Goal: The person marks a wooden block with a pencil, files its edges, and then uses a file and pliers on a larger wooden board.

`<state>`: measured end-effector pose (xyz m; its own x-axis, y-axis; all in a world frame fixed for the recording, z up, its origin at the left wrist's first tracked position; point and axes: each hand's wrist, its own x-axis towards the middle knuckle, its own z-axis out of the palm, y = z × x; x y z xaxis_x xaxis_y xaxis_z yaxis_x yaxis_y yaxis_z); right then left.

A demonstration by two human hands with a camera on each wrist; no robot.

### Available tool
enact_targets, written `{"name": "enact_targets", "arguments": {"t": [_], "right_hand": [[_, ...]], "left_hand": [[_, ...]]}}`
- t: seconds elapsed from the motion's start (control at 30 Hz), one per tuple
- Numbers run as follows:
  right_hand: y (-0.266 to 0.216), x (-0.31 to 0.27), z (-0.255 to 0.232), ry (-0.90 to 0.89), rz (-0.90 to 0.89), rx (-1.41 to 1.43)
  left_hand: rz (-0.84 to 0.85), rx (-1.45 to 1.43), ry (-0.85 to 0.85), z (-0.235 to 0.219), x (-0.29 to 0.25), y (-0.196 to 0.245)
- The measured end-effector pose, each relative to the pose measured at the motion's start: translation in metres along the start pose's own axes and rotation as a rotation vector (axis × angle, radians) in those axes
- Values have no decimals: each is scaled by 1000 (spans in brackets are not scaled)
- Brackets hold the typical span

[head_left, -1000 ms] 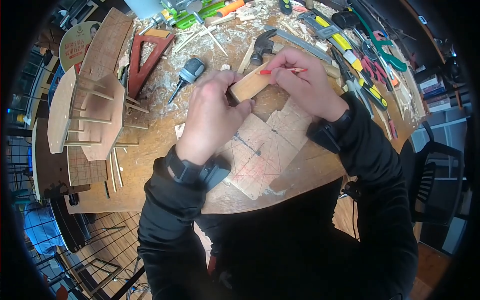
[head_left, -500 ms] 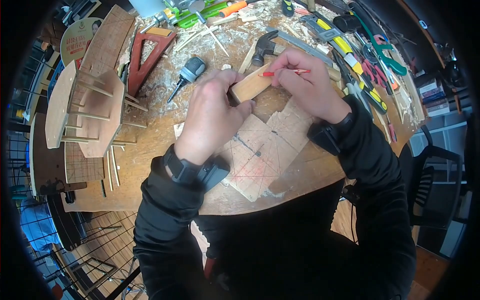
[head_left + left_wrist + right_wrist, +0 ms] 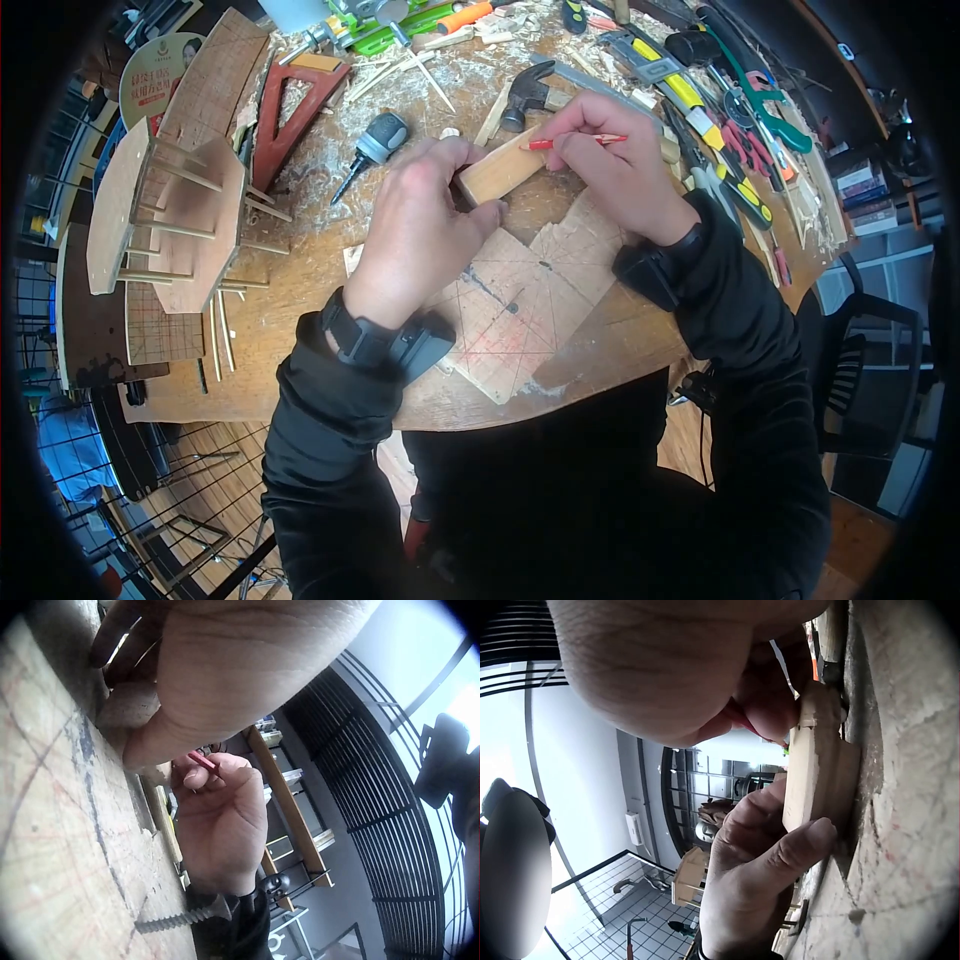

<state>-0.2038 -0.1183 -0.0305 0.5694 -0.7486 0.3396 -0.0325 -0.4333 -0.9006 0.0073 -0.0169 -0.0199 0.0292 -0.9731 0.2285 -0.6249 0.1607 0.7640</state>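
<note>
A small wooden block (image 3: 500, 172) lies tilted between the hands, above a board marked with lines (image 3: 505, 310). The left hand (image 3: 420, 220) grips its near left end, thumb along the front edge, as the right wrist view also shows on the block (image 3: 810, 776). In the right hand (image 3: 625, 170) a red pencil (image 3: 585, 141) is pinched between thumb and fingers, its tip at the block's far right part. The left wrist view shows the pencil (image 3: 204, 762) in the right hand (image 3: 225, 817); there the block is mostly hidden behind the left hand (image 3: 225, 675).
A hammer (image 3: 527, 97) and wood shavings lie beyond the block. Left of them are a screwdriver-like tool (image 3: 375, 148), a red triangular frame (image 3: 290, 120) and a wooden frame with dowels (image 3: 205, 215). Pliers, knives and a green-handled tool (image 3: 780, 120) line the right side. A screw (image 3: 176, 921) stands on the marked board.
The pencil leans a little differently in the right hand, its back end farther right. Both hands stay nearly in place on the block and pencil; the whole view has shifted slightly.
</note>
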Motion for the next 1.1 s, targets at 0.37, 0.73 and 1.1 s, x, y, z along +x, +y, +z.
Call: {"name": "enact_targets", "arguments": {"t": [0.37,0.73,1.1], "right_hand": [[2,1,2,13,-6,-11],[2,2,3,26,29,29],[1,3,4,21,27,59]], "left_hand": [[-15,-57,8,1,-1,-1],[-9,35,-6,-1,-1,-1],[-28,2,-29,-2,0,-3]]}}
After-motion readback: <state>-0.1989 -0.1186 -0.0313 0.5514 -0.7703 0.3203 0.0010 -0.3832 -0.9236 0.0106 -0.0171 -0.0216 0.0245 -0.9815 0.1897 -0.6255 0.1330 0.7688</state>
